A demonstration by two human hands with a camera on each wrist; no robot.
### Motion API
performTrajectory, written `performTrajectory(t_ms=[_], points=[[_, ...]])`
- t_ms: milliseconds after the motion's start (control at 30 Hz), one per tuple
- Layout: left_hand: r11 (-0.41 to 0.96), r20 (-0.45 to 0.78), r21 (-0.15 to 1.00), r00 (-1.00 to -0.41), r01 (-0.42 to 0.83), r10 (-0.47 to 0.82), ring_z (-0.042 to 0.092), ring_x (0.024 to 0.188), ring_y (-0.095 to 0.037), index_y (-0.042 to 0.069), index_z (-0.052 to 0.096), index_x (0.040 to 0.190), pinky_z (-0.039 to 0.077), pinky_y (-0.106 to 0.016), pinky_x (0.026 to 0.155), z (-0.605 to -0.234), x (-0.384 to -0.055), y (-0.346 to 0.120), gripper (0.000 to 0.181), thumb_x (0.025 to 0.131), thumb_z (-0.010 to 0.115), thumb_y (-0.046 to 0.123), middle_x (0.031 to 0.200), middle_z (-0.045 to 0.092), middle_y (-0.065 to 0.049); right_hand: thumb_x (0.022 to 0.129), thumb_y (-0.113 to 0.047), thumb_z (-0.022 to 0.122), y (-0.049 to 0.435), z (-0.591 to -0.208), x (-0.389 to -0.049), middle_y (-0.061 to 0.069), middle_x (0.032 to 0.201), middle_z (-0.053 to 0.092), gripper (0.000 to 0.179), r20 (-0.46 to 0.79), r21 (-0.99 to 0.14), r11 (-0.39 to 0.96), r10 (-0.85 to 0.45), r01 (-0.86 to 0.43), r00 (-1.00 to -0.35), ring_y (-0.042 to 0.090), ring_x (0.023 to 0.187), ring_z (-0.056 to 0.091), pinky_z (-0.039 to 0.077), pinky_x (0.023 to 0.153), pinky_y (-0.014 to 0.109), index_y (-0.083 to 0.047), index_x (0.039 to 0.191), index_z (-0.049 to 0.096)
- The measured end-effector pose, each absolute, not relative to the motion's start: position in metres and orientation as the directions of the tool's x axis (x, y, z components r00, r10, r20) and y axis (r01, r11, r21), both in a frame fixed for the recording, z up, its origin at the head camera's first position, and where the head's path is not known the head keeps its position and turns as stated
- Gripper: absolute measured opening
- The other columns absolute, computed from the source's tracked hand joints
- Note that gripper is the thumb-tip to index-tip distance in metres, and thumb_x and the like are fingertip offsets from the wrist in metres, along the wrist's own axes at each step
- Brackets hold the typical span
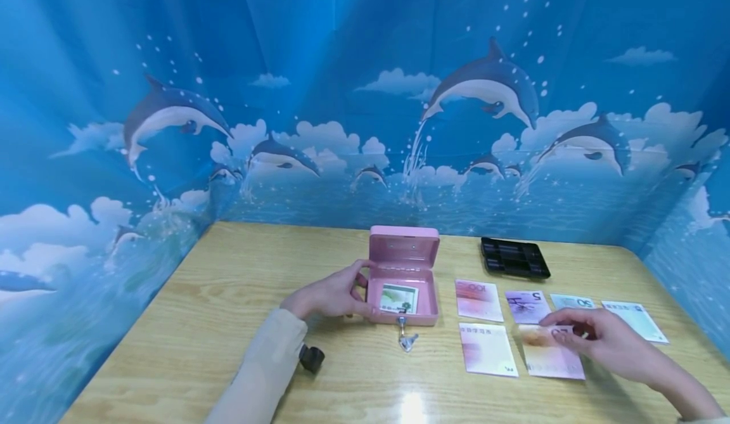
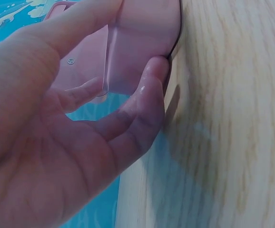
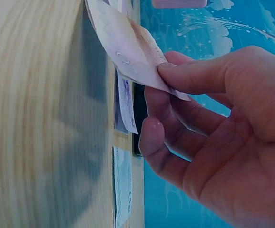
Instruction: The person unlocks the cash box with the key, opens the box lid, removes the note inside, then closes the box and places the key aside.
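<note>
A pink cash box (image 1: 423,320) stands with its lid (image 1: 407,256) raised. A green banknote (image 1: 393,296) lies inside it, and keys (image 1: 407,343) hang from the lock at its front. My left hand (image 1: 336,289) grips the box's left end, thumb at the front and fingers further back. In the left wrist view its fingertips touch the pink wall close to the tabletop. With thumb and fingers my right hand (image 1: 613,341) pinches the top edge of a pinkish-orange banknote (image 1: 550,355). That note tilts up off the table in the right wrist view (image 3: 128,47).
Right of the box lie a red 100 note (image 1: 479,300), a pale pink note (image 1: 487,350), a purple 5 note (image 1: 521,303), a greenish note (image 1: 573,301) and a pale blue-green note (image 1: 641,321). A black compartment tray (image 1: 516,260) sits behind them. A dolphin-print curtain (image 1: 342,63) backs the table.
</note>
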State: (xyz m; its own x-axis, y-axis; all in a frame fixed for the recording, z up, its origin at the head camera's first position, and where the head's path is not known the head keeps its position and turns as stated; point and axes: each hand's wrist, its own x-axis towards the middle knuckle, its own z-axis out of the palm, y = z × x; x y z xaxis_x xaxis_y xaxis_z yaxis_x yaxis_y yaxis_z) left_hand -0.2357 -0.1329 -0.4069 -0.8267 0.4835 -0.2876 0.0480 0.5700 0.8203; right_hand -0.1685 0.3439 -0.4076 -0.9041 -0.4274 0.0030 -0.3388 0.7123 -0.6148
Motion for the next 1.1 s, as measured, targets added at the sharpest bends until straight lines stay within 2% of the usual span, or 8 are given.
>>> performTrajectory(t_ms=[200,433,700,933,1100], points=[[0.574,-0.292,0.818,-0.828,0.044,0.479,0.064,0.094,-0.019,0.024,0.030,0.157,0.060,-0.034,0.076,-0.407,-0.235,-0.133,0.093,0.082,0.086,0.028,0.130,0.056,-0.008,0.094,-0.001,0.069,0.348,-0.416,-0.171,-0.008,0.099,0.074,0.017,0.061,-0.569,0.700,-0.488,-0.432,-0.871,-0.005,0.072,0.056,0.049,0.056,0.022,-0.007,0.110,0.074],[0.574,-0.292,0.817,-0.827,0.044,0.480,0.064,0.094,-0.019,0.026,0.030,0.157,0.060,-0.034,0.077,-0.407,-0.235,-0.133,0.093,0.083,0.086,0.028,0.131,0.056,-0.008,0.088,-0.004,0.076,0.345,-0.423,-0.168,-0.003,0.092,0.075,0.018,0.137,-0.465,0.732,-0.497,-0.498,-0.857,-0.010,0.073,0.055,0.050,0.056,0.021,-0.014,0.103,0.076],[0.574,-0.299,0.818,-0.826,0.035,0.477,0.065,0.095,-0.018,0.026,0.029,0.157,0.060,-0.034,0.076,-0.406,-0.235,-0.133,0.094,0.082,0.086,0.029,0.132,0.056,-0.009,0.086,-0.014,0.080,0.339,-0.424,-0.169,-0.009,0.088,0.071,0.013,0.081,-0.404,0.809,-0.434,-0.428,-0.897,-0.010,0.069,0.048,0.046,0.056,0.020,-0.016,0.099,0.077],[0.575,-0.304,0.818,-0.828,0.027,0.471,0.064,0.096,-0.019,0.026,0.029,0.157,0.059,-0.034,0.077,-0.406,-0.235,-0.133,0.096,0.081,0.087,0.030,0.132,0.056,-0.008,0.085,-0.016,0.080,0.335,-0.422,-0.171,-0.014,0.085,0.067,0.015,0.065,-0.370,0.834,-0.417,-0.410,-0.907,-0.009,0.067,0.043,0.041,0.056,0.020,-0.018,0.099,0.077],[0.570,-0.302,0.821,-0.825,0.029,0.477,0.065,0.096,-0.019,0.026,0.030,0.156,0.060,-0.034,0.076,-0.406,-0.235,-0.133,0.095,0.081,0.087,0.029,0.131,0.056,-0.008,0.082,-0.014,0.083,0.332,-0.423,-0.171,-0.016,0.074,0.056,0.018,0.070,-0.336,0.854,-0.397,-0.396,-0.915,-0.006,0.065,0.038,0.035,0.055,0.020,-0.018,0.098,0.077]])
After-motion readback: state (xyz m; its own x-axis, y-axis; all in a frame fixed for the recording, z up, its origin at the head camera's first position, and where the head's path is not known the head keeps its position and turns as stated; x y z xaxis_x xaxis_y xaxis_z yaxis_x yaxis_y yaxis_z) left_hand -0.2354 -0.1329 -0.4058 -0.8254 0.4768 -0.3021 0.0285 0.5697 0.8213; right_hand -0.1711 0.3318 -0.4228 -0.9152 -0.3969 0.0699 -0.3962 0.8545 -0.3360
